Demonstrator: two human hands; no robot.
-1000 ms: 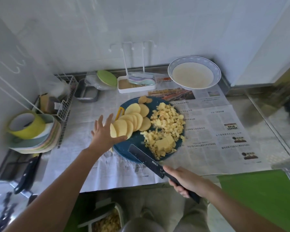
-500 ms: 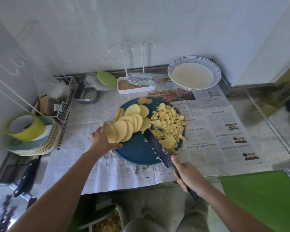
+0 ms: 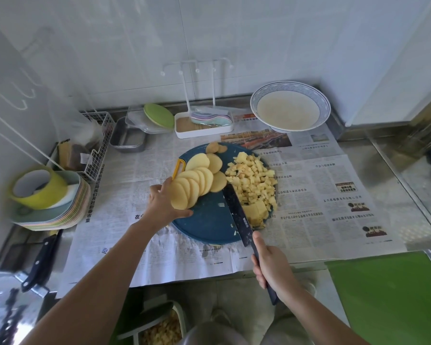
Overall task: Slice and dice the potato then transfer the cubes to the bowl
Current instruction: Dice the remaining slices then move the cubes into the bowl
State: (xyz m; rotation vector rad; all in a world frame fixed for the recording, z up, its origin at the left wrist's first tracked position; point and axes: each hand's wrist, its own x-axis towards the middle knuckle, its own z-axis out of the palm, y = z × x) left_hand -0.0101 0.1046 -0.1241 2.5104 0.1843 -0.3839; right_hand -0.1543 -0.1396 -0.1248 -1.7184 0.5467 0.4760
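Observation:
A round blue cutting board [image 3: 207,222] lies on newspaper in the middle of the counter. Overlapping potato slices [image 3: 197,181] cover its left half, and a heap of potato cubes [image 3: 253,180] sits on its right half. My left hand [image 3: 163,204] grips the near end of the slice row at the board's left edge, thumb under the slices. My right hand [image 3: 271,268] holds the handle of a dark knife [image 3: 237,215], whose blade lies on the board against the left side of the cubes. A white bowl with a blue rim [image 3: 290,107] stands at the back right.
A stack of plates with a yellow tape roll [image 3: 39,189] stands at the left. A wire basket [image 3: 95,150], metal tray [image 3: 128,138] and white rack tray [image 3: 204,124] line the back. A second knife [image 3: 41,262] lies front left; a green board [image 3: 388,292] is front right.
My left hand came down from above the board and closed on the near potato slices. The knife swung from the board's front edge up against the cubes, pushing them together to the right.

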